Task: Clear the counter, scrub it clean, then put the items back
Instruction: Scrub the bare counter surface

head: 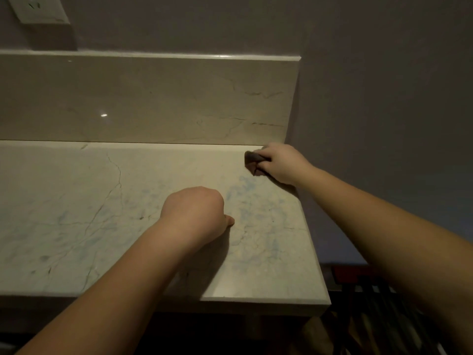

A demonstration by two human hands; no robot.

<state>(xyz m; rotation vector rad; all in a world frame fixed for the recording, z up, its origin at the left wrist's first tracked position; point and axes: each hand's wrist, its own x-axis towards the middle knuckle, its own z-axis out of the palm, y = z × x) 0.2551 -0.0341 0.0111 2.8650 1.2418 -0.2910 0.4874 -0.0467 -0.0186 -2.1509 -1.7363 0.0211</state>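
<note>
Outlet [38,8] top left on the wall above the backsplash [143,98]; marble counter [76,213] below shows bluish smears toward its right end. Left hand [197,213] rests mid-counter, fingers curled under, holding nothing visible. Right hand [279,162] grips a dark scrub pad [253,162] pressed on the counter's back right corner by the wall.

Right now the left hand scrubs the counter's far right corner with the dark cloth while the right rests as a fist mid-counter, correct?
Hands swapped: the head view shows the right hand holding the dark cloth at the counter corner; the left hand rests as a fist.
</note>
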